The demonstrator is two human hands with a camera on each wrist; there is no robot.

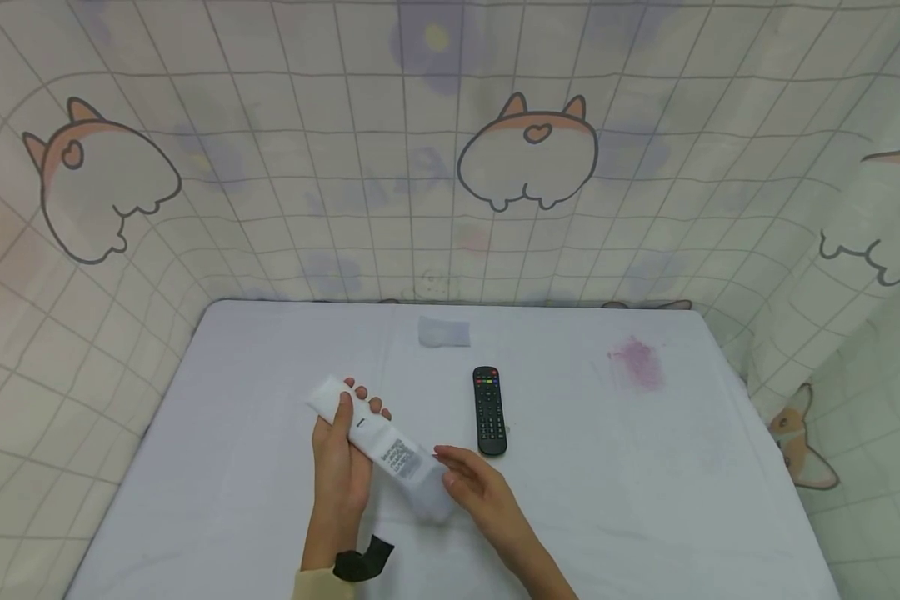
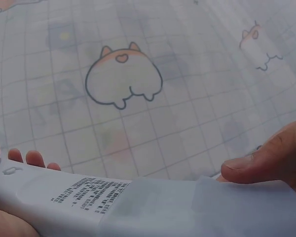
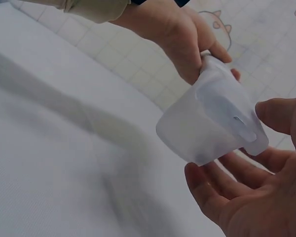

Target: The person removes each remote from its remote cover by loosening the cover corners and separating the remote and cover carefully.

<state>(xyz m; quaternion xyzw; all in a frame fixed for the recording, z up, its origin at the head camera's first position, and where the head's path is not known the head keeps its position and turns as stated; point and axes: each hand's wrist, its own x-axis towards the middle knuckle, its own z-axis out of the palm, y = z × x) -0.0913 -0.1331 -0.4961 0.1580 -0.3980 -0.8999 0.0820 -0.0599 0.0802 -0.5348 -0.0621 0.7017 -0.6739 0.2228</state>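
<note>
A white remote control (image 1: 390,446), its printed back facing up, lies slantwise across my left hand (image 1: 342,467). The left thumb is on top and the fingers curl round the far side. A translucent soft sleeve (image 2: 158,202) covers the end with the print; in the right wrist view the sleeve (image 3: 187,126) hangs loose and wide, with a small slot near its end. My right hand (image 1: 487,500) holds the sleeve's end, thumb (image 3: 276,113) on one side and fingers (image 3: 207,192) below. More whitish wrap shows at the remote's upper-left end.
A black remote control (image 1: 490,410) lies on the white-covered table (image 1: 607,500), right of the hands. Behind it is a small translucent flat piece (image 1: 444,332). A pink stain (image 1: 640,363) marks the cloth at the right. A grid-patterned curtain (image 1: 330,167) encloses the back and sides.
</note>
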